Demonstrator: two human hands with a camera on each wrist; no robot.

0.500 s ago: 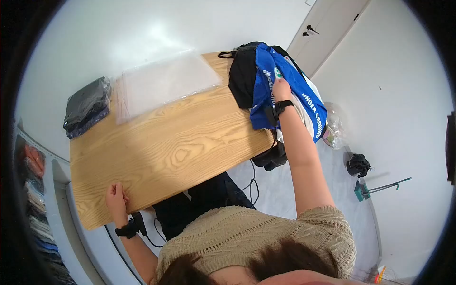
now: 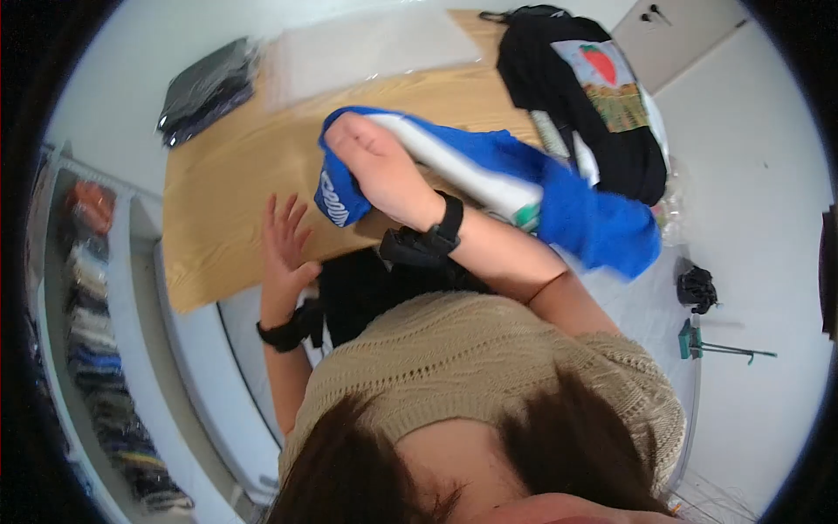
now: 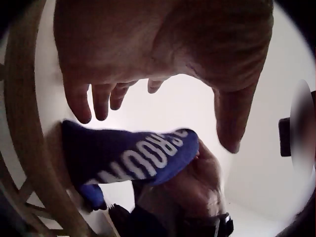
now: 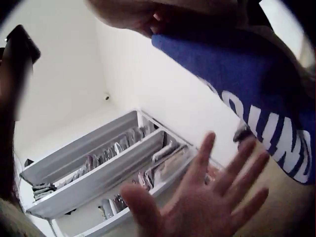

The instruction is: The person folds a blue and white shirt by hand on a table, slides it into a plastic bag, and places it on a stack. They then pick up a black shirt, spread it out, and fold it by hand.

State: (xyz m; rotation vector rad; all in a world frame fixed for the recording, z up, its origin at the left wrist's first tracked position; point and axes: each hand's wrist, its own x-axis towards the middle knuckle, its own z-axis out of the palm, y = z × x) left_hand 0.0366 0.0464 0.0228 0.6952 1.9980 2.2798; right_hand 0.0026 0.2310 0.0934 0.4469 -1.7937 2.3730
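A blue and white garment (image 2: 489, 148) with white lettering stretches across the table's front right, its far end blurred. The right hand (image 2: 375, 166) grips its left end; in the left wrist view that hand (image 3: 195, 180) holds the lettered cloth (image 3: 133, 153) from the side. To the left, the left hand (image 2: 286, 249) is raised near the table's front edge, fingers spread, touching nothing. The right wrist view shows the same left hand (image 4: 197, 202) with its fingers apart, below the blue cloth (image 4: 237, 74).
Black clothing with a strawberry picture (image 2: 602, 79) lies at the table's right end. Clear plastic bags (image 2: 375, 52) and a wrapped dark bundle (image 2: 209, 87) lie along the back of the wooden table (image 2: 209, 201). Shelves of packed clothes (image 2: 96, 323) stand at the left.
The right hand has moved left, pulling the blue garment off the pile and uncovering the black clothing. The left hand has lifted from the table edge and its fingers have spread. The head view has shifted.
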